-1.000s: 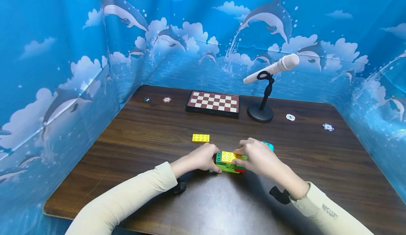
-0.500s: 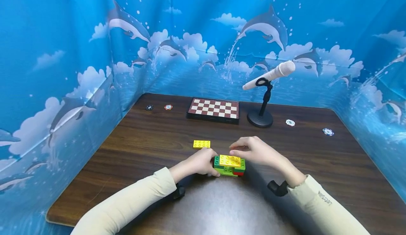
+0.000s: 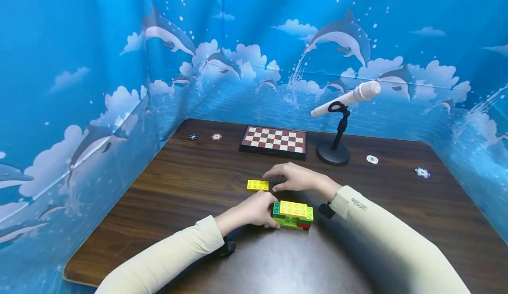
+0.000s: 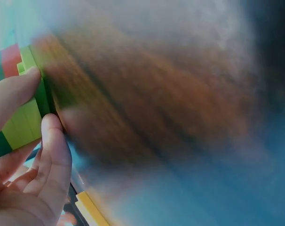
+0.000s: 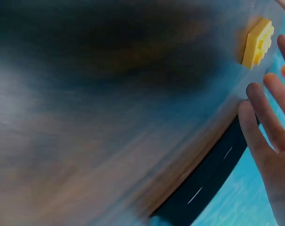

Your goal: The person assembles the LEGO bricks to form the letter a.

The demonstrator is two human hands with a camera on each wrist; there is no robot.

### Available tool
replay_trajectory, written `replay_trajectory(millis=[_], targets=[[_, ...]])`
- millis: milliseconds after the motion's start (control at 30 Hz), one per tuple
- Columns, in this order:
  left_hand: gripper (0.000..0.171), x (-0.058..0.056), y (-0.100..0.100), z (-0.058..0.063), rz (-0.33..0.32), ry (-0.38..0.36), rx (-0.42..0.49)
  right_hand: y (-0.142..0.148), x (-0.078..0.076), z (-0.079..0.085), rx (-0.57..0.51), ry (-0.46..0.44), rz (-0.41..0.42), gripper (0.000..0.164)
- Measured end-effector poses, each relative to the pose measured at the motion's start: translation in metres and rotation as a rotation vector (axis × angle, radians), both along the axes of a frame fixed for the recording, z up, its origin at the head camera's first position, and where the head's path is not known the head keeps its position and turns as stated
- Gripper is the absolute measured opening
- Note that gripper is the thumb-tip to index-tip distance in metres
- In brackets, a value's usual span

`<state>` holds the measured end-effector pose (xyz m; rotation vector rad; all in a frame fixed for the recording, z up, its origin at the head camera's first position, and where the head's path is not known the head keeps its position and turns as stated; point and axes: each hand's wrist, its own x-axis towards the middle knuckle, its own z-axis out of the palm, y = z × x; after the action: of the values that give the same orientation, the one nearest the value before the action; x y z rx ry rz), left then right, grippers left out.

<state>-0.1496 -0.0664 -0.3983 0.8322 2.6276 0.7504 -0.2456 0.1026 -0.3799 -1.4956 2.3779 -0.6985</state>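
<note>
A small build of toy building bricks [image 3: 293, 209], green, lime and red with a yellow brick on top, sits on the table. My left hand [image 3: 258, 208] grips its left end, thumb on the near side. In the left wrist view, thumb and fingers pinch the lime and dark green bricks [image 4: 22, 123]. A loose yellow brick [image 3: 258, 185] with studs lies behind the left hand. My right hand [image 3: 295, 177] hovers just right of that brick, fingers spread and holding nothing. The right wrist view shows a gap between these fingers and the yellow brick [image 5: 258, 43].
Farther back lies a checkered board box [image 3: 274, 140]. To its right, a white microphone [image 3: 349, 98] rests in a black stand [image 3: 333, 153]. Poker chips [image 3: 216, 136] lie at the back left and others [image 3: 372, 159] at the right. A dolphin-print curtain [image 3: 254, 65] surrounds the table.
My right hand has let go of the yellow brick on top of the build and moved left and back toward the loose yellow brick. My left hand keeps its grip. The camera has tilted slightly.
</note>
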Motion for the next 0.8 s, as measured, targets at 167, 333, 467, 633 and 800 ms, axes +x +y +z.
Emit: replay_trajectory(millis=[167,333,467,633,800], targets=[[0.031,0.003,0.002,0.000,0.003,-0.005,-0.002,-0.015,-0.006,-0.004,0.110,0.125,0.101,0.038],[0.029,0.002,0.001,-0.001,0.005,-0.008,-0.009,-0.015,-0.005,-0.005,0.150,0.175,0.031,0.020],[0.029,0.000,0.002,-0.001,0.000,-0.011,-0.005,-0.001,-0.001,0.000,0.158,0.182,-0.058,0.016],[0.028,-0.001,0.001,-0.001,-0.003,-0.022,-0.004,0.015,0.002,0.021,0.062,0.191,-0.162,0.017],[0.029,-0.002,0.003,0.000,-0.008,-0.037,0.000,0.025,0.022,0.050,-0.074,0.151,-0.210,0.024]])
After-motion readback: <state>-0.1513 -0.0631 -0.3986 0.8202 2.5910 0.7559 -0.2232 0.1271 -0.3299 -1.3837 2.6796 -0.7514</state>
